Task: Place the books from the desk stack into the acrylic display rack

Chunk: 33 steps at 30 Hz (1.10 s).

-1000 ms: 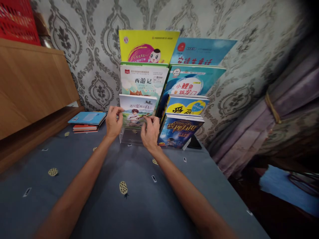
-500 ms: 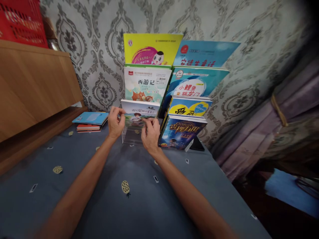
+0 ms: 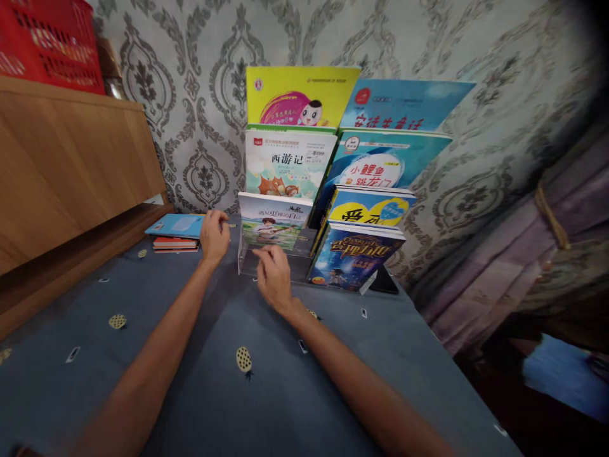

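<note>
A clear acrylic stand (image 3: 242, 257) holds upright books in stepped rows. In its left column a small book with a landscape cover (image 3: 271, 222) leans in front of a white-covered book (image 3: 285, 168) and a yellow one (image 3: 304, 82). My left hand (image 3: 216, 238) is beside the short pile of flat books, topped by a light blue book (image 3: 174, 225); its fingers are loosely bent and appear empty. Just in front of the stand's lower left tier hovers my right hand (image 3: 275, 276), fingers half curled, index finger forward, nothing visible in them.
The right column holds a dark blue book (image 3: 354, 257), a yellow-and-blue book (image 3: 371, 206) and teal ones behind. A black phone-like object (image 3: 384, 281) lies beside it. A wooden cabinet (image 3: 80, 171) with a red basket (image 3: 52, 44) stands left; a curtain (image 3: 514, 273) hangs right.
Both hands have come off the landscape-cover book, which now stands by itself in the rack. My left hand moved left toward the pile; my right hand moved down and left. The view shifted slightly.
</note>
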Available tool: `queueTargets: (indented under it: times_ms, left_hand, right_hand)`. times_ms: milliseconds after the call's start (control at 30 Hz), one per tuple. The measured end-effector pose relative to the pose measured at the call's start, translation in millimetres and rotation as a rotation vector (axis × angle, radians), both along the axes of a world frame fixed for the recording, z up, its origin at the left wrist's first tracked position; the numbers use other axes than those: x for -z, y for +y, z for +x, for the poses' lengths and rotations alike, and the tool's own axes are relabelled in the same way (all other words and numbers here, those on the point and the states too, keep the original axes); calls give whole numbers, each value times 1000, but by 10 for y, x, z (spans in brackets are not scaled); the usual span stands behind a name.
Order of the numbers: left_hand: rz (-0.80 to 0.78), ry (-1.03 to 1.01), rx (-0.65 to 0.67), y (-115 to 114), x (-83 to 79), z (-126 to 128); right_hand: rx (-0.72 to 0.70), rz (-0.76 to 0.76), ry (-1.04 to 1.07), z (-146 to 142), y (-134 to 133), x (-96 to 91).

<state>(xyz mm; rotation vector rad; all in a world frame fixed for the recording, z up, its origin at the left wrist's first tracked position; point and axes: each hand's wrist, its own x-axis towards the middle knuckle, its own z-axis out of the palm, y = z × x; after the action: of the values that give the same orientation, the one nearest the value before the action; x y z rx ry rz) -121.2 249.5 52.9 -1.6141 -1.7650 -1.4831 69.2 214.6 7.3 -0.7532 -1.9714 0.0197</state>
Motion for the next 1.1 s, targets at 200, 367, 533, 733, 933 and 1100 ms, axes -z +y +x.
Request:
queueTargets:
  times_ms: [200,367,533,733,933,1100]
  left_hand:
    - [-483,136,-327,-45,468,-468]
    - [-681,199,-373,-84,589,-731]
    - [-702,279,-378,-95,477,-803]
    - [-706,399,-386,-218,412,-904]
    - [-668,560,-353,-337,435,-988]
    - [-658,594,-332,-387,411,-1028]
  right_hand:
    - [-192,-5,-354,-136,-165,320]
    - [-173,-56,-374,-140,-140,321]
    - [-194,-103,-357,-122,-131,331]
    - [-196,-130,-379,-125,-129,342]
    - [-203,-151,-389,-109,-150,304]
    - [-217,-145,-350,-97,-141,318]
